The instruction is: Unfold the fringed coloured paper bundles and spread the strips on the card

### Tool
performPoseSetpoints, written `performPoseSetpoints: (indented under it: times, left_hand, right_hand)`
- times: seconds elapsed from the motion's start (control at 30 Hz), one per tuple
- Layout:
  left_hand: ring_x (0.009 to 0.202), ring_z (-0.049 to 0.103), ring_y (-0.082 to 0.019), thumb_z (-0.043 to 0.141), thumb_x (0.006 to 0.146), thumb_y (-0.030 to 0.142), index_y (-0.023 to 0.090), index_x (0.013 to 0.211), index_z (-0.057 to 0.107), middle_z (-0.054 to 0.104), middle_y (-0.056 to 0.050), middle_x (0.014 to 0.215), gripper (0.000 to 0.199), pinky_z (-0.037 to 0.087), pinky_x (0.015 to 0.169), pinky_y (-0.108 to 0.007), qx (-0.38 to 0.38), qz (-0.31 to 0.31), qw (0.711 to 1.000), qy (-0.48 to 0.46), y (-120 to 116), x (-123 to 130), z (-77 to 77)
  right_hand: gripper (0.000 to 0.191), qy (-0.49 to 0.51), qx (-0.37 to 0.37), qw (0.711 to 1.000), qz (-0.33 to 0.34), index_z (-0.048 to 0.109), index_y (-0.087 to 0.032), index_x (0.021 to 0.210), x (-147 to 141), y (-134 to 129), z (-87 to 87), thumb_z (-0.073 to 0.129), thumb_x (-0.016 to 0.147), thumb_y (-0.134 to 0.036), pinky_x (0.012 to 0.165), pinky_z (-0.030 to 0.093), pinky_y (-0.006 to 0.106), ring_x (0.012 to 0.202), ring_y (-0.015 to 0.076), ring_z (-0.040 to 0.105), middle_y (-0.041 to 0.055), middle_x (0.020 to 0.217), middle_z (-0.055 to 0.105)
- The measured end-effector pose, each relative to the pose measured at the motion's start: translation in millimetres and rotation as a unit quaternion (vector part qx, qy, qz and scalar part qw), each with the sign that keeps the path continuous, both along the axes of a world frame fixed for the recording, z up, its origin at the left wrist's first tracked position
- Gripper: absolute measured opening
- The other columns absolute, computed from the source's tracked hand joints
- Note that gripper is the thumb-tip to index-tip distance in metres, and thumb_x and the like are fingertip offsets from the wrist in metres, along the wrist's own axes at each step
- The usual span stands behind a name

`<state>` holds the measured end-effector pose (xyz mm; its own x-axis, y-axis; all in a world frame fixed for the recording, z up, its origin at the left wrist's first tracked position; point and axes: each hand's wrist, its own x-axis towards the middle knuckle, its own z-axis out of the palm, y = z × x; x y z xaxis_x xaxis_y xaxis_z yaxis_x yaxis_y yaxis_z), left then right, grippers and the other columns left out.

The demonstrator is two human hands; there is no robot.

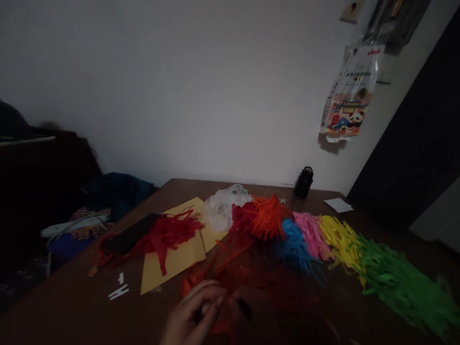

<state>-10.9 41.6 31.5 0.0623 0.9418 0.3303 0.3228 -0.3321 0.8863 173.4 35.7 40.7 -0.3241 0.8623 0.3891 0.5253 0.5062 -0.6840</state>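
Note:
At the bottom centre, my left hand (197, 311) has its thumb and fingertips pressed together; what they hold is too dark to make out. Just right of it, my right hand (242, 311) is blurred and mostly lost in shadow, its fingers hard to see. Orange strips (194, 280) lie right behind my left hand, with dim red material under and around both hands. Farther back sit an orange fringed bunch (269, 218) and a red one (243, 215). Blue (296, 244), pink (313, 235), yellow (341, 239) and green fringed strips (402, 280) run off to the right.
Red fringe (172, 235) lies on yellow paper (168, 268) beside a dark flat object (129, 235). A clear plastic bag (223, 208), a black bottle (304, 182), a white paper (338, 205) and a white clip (118, 291) are on the brown table (79, 292).

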Motion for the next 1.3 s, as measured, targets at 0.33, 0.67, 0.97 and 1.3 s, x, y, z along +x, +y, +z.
performPoseSetpoints:
  times: [0.33, 0.67, 0.97, 1.3]
  left_hand:
    - [0.069, 0.069, -0.02, 0.065, 0.082, 0.047, 0.025, 0.071, 0.077, 0.072, -0.006, 0.076, 0.027, 0.054, 0.063, -0.021, 0.014, -0.017, 1.0, 0.0, -14, 14, 8.1]
    - [0.052, 0.059, -0.015, 0.069, 0.075, 0.057, 0.021, 0.064, 0.073, 0.065, -0.001, 0.06, 0.038, 0.05, 0.053, -0.022, -0.108, -0.079, 0.988, -0.073, -20, 17, 9.7]
    - [0.043, 0.056, -0.012, 0.076, 0.058, 0.07, 0.019, 0.073, 0.069, 0.061, 0.003, 0.046, 0.053, 0.047, 0.049, -0.022, -0.237, -0.066, 0.95, -0.19, -27, 20, -6.5]
    - [0.048, 0.061, -0.014, 0.071, 0.069, 0.066, 0.02, 0.076, 0.072, 0.065, 0.002, 0.049, 0.046, 0.048, 0.052, -0.021, -0.205, -0.083, 0.964, -0.151, -33, 21, -13.0]
  right_hand:
    - [0.023, -0.011, 0.005, 1.0, 0.019, 0.062, -0.016, 0.112, 8, -13, -9.5, 0.057, 0.098, -0.034, 0.075, 0.056, 0.033, 0.087, 0.0175, 0.063, 0.0064, 0.109, 0.063]
    - [0.027, -0.04, 0.021, 0.999, 0.015, 0.063, -0.018, 0.089, -2, -20, -32.7, 0.054, 0.099, -0.041, 0.068, 0.052, 0.029, 0.071, 0.0129, 0.059, 0.0021, 0.085, 0.063]
    - [0.022, -0.019, 0.026, 0.999, -0.021, 0.062, -0.019, 0.111, 19, -38, -22.4, 0.055, 0.099, -0.037, 0.078, 0.055, 0.034, 0.089, 0.0172, 0.062, 0.0068, 0.11, 0.062]
    - [0.021, 0.006, 0.024, 0.999, -0.021, 0.063, -0.021, 0.111, 19, -41, -30.8, 0.055, 0.099, -0.035, 0.081, 0.055, 0.035, 0.093, 0.0179, 0.062, 0.0075, 0.115, 0.062]
